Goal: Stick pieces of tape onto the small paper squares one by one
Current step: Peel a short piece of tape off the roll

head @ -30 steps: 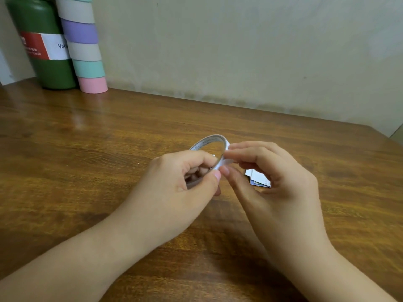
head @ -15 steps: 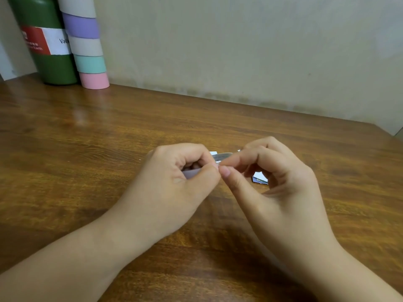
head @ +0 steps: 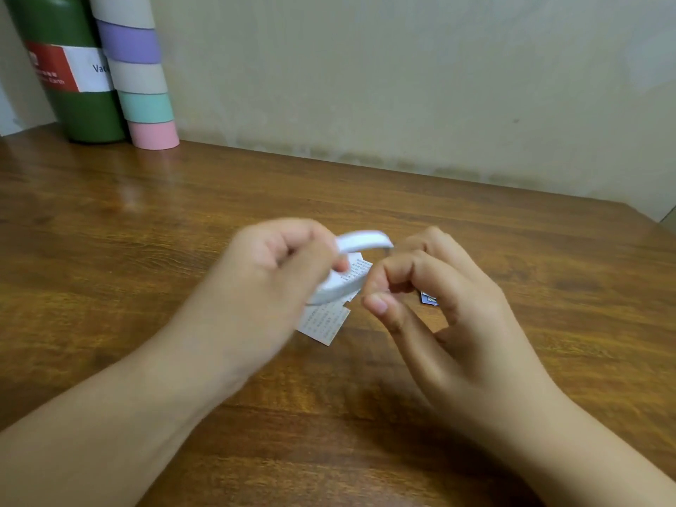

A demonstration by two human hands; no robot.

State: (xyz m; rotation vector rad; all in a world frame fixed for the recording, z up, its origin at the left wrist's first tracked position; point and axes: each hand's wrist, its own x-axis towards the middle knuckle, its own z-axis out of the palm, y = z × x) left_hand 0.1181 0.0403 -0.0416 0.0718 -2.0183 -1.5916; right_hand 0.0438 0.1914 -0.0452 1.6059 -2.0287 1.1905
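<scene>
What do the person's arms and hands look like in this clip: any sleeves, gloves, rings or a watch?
Both forearms are bare to the frame's bottom edge, so no sleeves show. The left hand and right hand wear no gloves; no rings, watch or bracelet show. Fingernails are short and unpainted. The left hand is motion-blurred, so fine detail there is unclear.

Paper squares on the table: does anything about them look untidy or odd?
The paper squares lie in a loose overlapping heap under the hands, not spread singly. The left hand grips the tape roll above them.
</scene>
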